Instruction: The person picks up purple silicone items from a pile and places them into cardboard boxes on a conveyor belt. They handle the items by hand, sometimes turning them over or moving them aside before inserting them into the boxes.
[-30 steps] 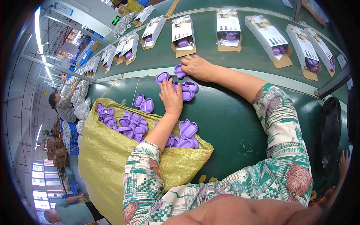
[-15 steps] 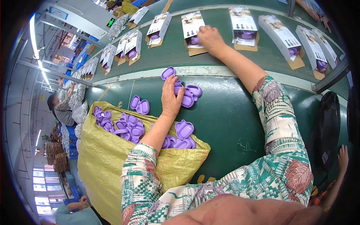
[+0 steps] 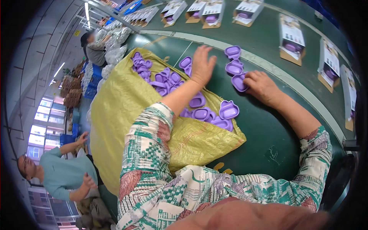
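Observation:
My right hand (image 3: pixel 262 86) pinches the edge of a shallow purple dish-shaped piece (image 3: pixel 240 82) on the green table. Two like pieces stand in line beyond it, a middle purple piece (image 3: pixel 234 67) and a far purple piece (image 3: pixel 232 52). To the left, my left hand (image 3: pixel 203 66) is open, fingers spread and holding nothing, just above the table. Close beside it lies another purple piece (image 3: pixel 186 63). A yellow woven sack (image 3: pixel 134 126) lies under my left forearm, its mouth full of purple pieces, with one purple dish (image 3: pixel 229 110) on top.
Beyond a pale metal rail (image 3: pixel 268 63), a green conveyor belt (image 3: pixel 264 28) carries several open printed boxes (image 3: pixel 292 36) with purple pieces inside. A person in a light teal shirt (image 3: pixel 67 172) is at the left; another in grey (image 3: pixel 96 53) works farther back.
My right hand has come back from a box on the belt to the purple pieces. My left hand has let go of them and moved left. The view has turned, and the boxes have shifted.

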`<state>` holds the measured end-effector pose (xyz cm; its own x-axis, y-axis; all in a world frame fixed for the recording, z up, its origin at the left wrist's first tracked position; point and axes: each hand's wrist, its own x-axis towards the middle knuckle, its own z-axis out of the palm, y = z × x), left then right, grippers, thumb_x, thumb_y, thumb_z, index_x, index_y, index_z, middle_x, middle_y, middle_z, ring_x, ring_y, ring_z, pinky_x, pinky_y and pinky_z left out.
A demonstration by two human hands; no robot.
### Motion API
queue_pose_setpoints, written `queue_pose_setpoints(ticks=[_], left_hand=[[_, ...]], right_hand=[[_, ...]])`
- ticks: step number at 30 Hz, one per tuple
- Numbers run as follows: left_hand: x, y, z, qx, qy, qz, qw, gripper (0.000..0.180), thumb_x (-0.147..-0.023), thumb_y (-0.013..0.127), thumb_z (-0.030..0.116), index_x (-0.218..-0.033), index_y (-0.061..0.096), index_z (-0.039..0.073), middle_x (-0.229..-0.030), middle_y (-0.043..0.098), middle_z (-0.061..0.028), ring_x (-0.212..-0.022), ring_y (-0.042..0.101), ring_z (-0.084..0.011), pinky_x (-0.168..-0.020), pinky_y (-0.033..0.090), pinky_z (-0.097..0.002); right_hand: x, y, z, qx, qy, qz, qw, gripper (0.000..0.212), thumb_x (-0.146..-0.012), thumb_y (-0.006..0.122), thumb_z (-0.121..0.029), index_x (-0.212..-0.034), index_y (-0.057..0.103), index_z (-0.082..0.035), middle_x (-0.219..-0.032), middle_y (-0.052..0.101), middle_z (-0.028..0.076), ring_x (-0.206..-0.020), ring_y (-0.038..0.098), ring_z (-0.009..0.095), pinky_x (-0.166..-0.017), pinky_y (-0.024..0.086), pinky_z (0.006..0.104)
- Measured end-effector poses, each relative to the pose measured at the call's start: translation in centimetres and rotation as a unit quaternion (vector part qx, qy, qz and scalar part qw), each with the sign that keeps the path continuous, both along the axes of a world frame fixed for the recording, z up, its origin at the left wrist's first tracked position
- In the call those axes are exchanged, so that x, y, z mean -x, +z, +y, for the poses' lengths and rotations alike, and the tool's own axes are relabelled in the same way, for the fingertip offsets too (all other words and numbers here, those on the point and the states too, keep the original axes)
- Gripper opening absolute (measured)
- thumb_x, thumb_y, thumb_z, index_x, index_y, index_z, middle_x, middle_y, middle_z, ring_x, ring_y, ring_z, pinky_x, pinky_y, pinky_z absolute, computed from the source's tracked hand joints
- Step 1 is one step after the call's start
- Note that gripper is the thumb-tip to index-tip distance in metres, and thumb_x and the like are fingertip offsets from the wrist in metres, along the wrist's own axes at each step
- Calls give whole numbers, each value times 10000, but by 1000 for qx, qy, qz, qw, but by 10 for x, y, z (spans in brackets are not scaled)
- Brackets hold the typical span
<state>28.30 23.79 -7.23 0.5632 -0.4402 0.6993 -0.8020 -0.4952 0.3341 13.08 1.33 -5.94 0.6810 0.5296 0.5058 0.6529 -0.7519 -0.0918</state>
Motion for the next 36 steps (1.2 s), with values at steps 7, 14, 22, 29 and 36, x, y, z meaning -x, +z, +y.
queue_pose_setpoints(ticks=[7,14,22,29,36], left_hand=[[-69,12,217,-187,314,174,914,430,-849,549,404,-1047,652,37,-1054,631,-194,-1034,567,-351,-931,414,-406],[-30,-1,198,-229,172,350,892,521,-891,493,473,-1165,605,44,-1090,638,-190,-1032,603,-296,-906,431,-346],[32,-16,123,-2,84,378,922,423,-853,584,369,-1090,618,21,-1034,638,-190,-982,605,-298,-865,445,-366],[49,-2,18,-128,54,151,979,344,-765,643,309,-1003,621,62,-1001,612,-149,-955,562,-338,-834,448,-434],[58,6,-41,-85,-59,104,989,304,-799,634,267,-1010,605,50,-1039,602,-141,-976,540,-343,-860,431,-419]], right_hand=[[-10,2,1,13,11,-11,1000,289,-668,712,-123,-883,525,-72,-943,537,74,-888,532,256,-759,443,367],[-5,-3,-11,-10,15,-16,1000,169,-736,643,-130,-844,525,-74,-863,533,70,-816,547,242,-707,437,358],[-21,0,-20,-48,-44,-126,990,120,-752,595,-87,-860,550,-62,-855,546,83,-799,564,266,-689,444,363],[-34,16,-76,90,-228,-167,955,128,-770,526,-107,-897,542,-104,-913,547,56,-867,540,217,-713,442,351],[-82,19,-173,154,-386,-162,895,111,-793,526,-114,-873,602,-107,-912,590,55,-926,562,234,-699,456,388]])
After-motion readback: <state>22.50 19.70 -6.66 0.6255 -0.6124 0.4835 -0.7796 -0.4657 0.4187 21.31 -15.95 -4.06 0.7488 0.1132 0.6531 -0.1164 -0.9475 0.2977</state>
